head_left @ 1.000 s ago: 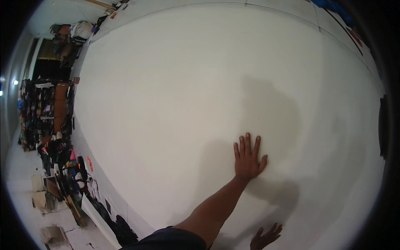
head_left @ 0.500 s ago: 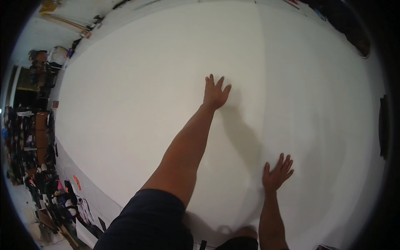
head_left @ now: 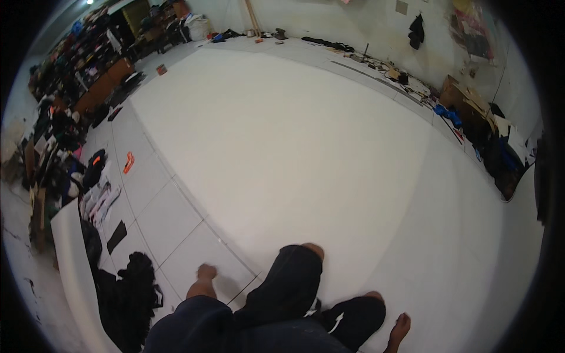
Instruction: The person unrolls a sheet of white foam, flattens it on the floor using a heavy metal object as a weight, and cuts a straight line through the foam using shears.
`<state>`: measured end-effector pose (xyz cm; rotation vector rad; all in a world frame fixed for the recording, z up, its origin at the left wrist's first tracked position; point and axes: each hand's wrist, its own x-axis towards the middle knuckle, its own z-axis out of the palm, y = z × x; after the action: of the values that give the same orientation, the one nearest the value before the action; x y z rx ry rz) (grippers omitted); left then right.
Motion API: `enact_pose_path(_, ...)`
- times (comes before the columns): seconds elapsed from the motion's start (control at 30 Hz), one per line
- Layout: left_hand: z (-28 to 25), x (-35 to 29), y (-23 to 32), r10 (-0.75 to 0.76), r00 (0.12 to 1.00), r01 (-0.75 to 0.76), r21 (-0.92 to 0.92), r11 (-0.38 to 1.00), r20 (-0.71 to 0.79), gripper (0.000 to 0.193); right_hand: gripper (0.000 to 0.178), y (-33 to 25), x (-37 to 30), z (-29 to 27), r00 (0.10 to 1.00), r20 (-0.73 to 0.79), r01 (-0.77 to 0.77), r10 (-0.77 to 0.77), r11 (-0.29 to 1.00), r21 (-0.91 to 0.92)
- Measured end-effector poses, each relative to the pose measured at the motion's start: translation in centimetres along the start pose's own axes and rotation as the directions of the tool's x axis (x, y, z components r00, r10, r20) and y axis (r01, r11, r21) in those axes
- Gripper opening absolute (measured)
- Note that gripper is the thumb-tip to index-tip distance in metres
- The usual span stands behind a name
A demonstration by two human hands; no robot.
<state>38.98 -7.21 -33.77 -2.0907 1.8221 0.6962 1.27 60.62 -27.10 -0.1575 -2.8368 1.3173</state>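
Observation:
A large white sheet (head_left: 282, 141) lies spread over the tiled floor. My left hand (head_left: 206, 272) is low over the bare tiles beside the sheet's near left edge, its fingers smeared by motion. At the lower right my right hand (head_left: 402, 325) is beside my right knee, above the pale surface, with its fingers drawn together and no object visible in them. My knees, in dark shorts, are at the sheet's near side.
An orange object (head_left: 129, 162) and a dark strip (head_left: 116, 237) lie on the left tiles. Black fabric (head_left: 135, 288) rests near a white roll (head_left: 82, 276). Piled clothes (head_left: 56, 135) line the left side. Boxes and scraps (head_left: 471, 106) sit along the far right wall.
Both hands, earlier spread flat on the white sheet, have drawn back toward my body, the left one out over the tiles. The view has tilted up, showing the room's walls.

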Motion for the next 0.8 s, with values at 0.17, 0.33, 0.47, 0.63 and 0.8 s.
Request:
enact_pose_path(0.17, -0.1, -2.4, -17.9, -0.070, 0.983, 0.054, 0.099, 0.994, 0.171, 0.040, 0.029, 1.6, -9.1, -4.2, 0.839, 0.112, -0.542, 0.532, 0.835, 0.096)
enact_pose_path(0.33, -1.5, 2.3, -16.7, 0.542, 0.811, -0.575, 0.476, 0.665, 0.223, 0.032, 0.026, 1.5, -8.0, 1.0, 0.912, 0.163, -0.393, 0.375, 0.915, 0.095)
enact_pose_path(0.47, -4.3, -1.0, 4.7, 0.581, 0.756, -0.654, -0.294, 0.697, -0.301, 0.032, 0.026, 2.0, -7.4, -0.2, 0.972, 0.212, -0.096, 0.100, 0.995, -0.028)
enact_pose_path(0.63, -14.9, -14.4, 28.0, 0.904, 0.299, -0.896, -0.417, 0.156, -0.305, 0.036, 0.031, 1.8, -10.1, 1.3, 0.956, 0.268, -0.026, 0.121, 0.943, -0.333)
enact_pose_path(0.8, -8.4, -23.3, 40.4, 0.979, -0.205, -0.952, -0.237, -0.195, 0.017, 0.033, 0.035, 8.4, -13.4, -0.3, 0.963, 0.215, -0.137, 0.160, 0.984, -0.117)
